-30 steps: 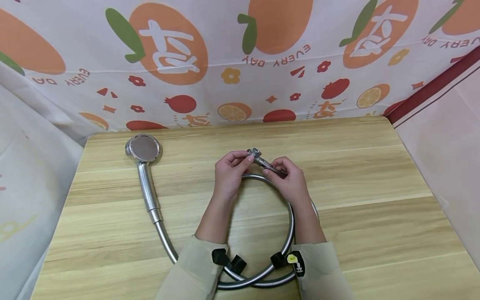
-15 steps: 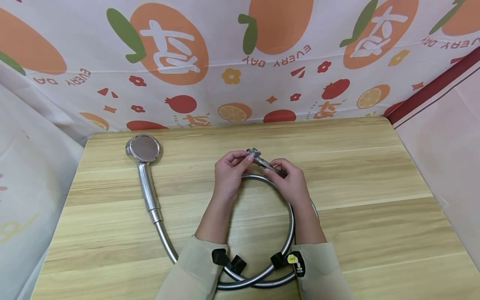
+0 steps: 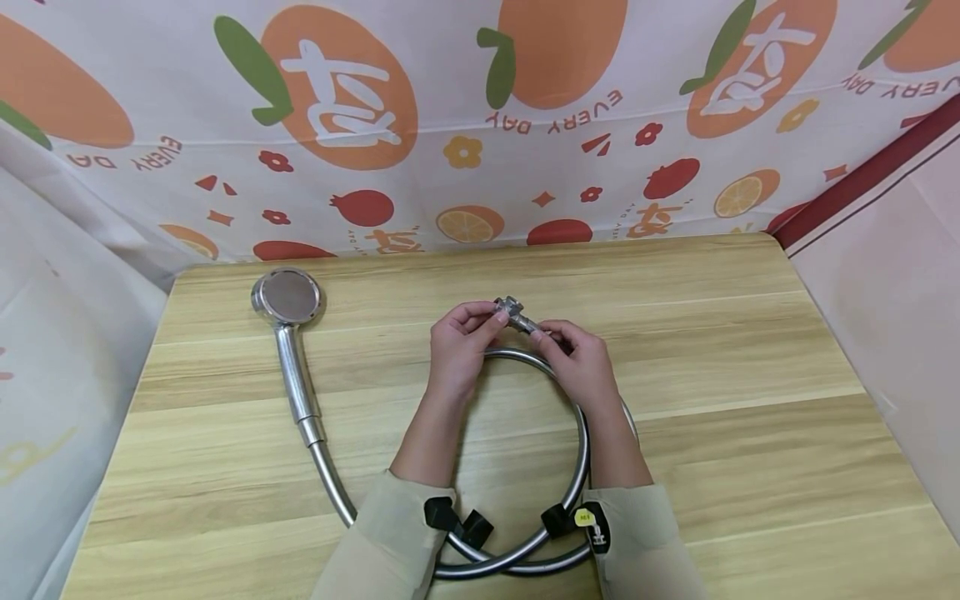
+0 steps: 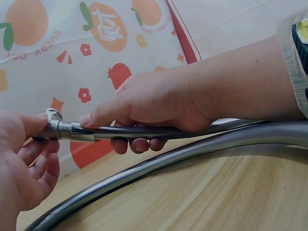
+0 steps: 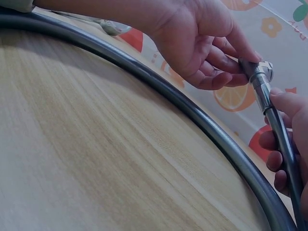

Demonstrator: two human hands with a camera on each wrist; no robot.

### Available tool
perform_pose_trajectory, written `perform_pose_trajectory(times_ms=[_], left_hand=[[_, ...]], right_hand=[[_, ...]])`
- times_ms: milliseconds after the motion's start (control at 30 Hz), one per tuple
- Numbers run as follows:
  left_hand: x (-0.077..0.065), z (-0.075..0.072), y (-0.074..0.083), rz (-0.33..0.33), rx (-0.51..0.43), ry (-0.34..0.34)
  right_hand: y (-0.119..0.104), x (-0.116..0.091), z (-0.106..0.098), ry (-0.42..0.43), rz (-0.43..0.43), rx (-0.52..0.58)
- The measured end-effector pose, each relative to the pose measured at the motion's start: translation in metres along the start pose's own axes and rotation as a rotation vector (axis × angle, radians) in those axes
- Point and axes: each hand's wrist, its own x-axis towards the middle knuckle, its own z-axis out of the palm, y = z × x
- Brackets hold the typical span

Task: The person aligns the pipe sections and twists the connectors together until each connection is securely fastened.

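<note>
My left hand (image 3: 457, 346) pinches a small chrome pipe fitting (image 4: 53, 129) between thumb and fingers, above the middle of the table. My right hand (image 3: 579, 367) grips the end of the metal shower hose (image 3: 582, 450), fingers curled under it. The right thumb lies along the hose's smooth end nut (image 4: 83, 133). Nut and fitting are in line, with a band of thread showing between them in the left wrist view. A chrome shower head (image 3: 289, 297) lies face up at the back left, joined to the hose's other end.
The hose loops and crosses itself under the forearms on the wooden table (image 3: 750, 358). Black straps (image 3: 557, 520) sit at both sleeve cuffs. A fruit-printed cloth (image 3: 465, 179) hangs behind the table's back edge, and white cloth (image 3: 67, 350) hangs at the left.
My right hand's thumb and fingertips have shifted slightly along the hose end toward the fitting. The left hand and the shower head stay where they were.
</note>
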Motion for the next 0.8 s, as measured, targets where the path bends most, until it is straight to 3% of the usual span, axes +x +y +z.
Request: perform_pose_trajectory(times_ms=[533, 800], left_hand=[[-0.0004, -0.0001, 0.0005, -0.001, 0.007, -0.001], [-0.0008, 0.0003, 0.0008, 0.0, 0.003, 0.005]], right_hand=[[0.0026, 0.0001, 0.0001, 0.002, -0.063, -0.038], [0.0009, -0.0009, -0.0001, -0.017, -0.028, -0.033]])
